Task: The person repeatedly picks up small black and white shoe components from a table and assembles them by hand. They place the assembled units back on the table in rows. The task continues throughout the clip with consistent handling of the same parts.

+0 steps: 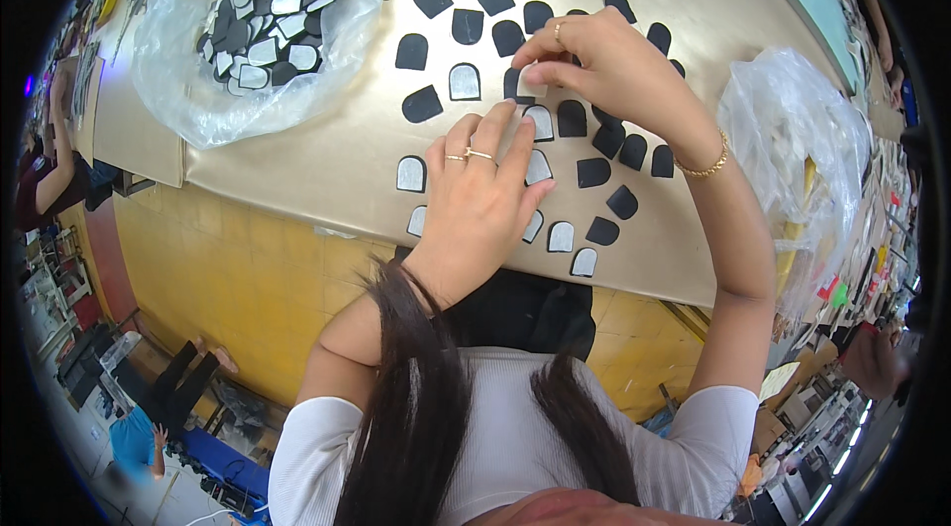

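Small black arch-shaped pads [412,52] are spread over the tan table, and several others show a silver-white face [464,82]. My right hand [619,65] hangs over the middle of them, thumb and forefinger pinched on a small pale piece [533,87], partly hidden by the fingers. Just below it, my left hand [475,184] lies with fingers stretched out across the pads, its fingertips next to a white-faced pad [539,124]. The palm covers whatever lies beneath it.
At the far left, a clear plastic bag [163,60] stands open, filled with more black and white pads. Crumpled clear plastic [792,140] lies on the right. The table's front edge [287,216] runs close to me. Other people are at the left and right rims.
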A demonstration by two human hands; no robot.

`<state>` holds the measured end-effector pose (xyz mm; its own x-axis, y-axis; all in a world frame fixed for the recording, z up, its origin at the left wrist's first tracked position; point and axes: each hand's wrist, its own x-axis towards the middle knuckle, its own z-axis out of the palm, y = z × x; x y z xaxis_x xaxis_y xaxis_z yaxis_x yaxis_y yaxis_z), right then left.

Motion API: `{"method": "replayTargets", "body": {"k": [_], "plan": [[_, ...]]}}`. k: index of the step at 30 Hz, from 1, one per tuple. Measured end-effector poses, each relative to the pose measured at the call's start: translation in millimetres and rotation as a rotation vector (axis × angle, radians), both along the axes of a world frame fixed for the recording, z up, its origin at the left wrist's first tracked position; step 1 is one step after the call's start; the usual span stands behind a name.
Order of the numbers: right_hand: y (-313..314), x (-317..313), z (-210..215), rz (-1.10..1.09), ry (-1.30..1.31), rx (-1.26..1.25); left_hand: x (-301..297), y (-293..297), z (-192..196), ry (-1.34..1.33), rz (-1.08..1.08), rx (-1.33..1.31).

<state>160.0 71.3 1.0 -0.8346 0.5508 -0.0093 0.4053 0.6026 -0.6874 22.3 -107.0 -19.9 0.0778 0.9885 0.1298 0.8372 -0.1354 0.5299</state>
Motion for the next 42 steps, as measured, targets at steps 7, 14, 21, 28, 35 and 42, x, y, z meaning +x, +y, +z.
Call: {"method": "replayTargets", "body": {"k": [7,14,21,28,35,42], "plan": [[-3,-11,-4,-0.114,-0.177,-0.092,6,1,-2,0.084,0.035,-0.096],[-3,-13,-15,-0.084,-0.167,0.017,6,3,-2,0.159,0.008,-0.053],[-1,-14,-15,-0.025,-0.192,0.155,8,2,-2,0.180,0.018,-0.044],[3,-16,-17,-0.006,-0.173,0.146,9,2,-4,0.172,0.040,-0.064],[-3,-18,-12,-0.024,-0.246,0.159,10,2,1,0.063,0.074,-0.063],[-9,-14,-15,-0.182,-0.301,0.396,7,13,-3,0.051,-0.036,-0.003]]}}
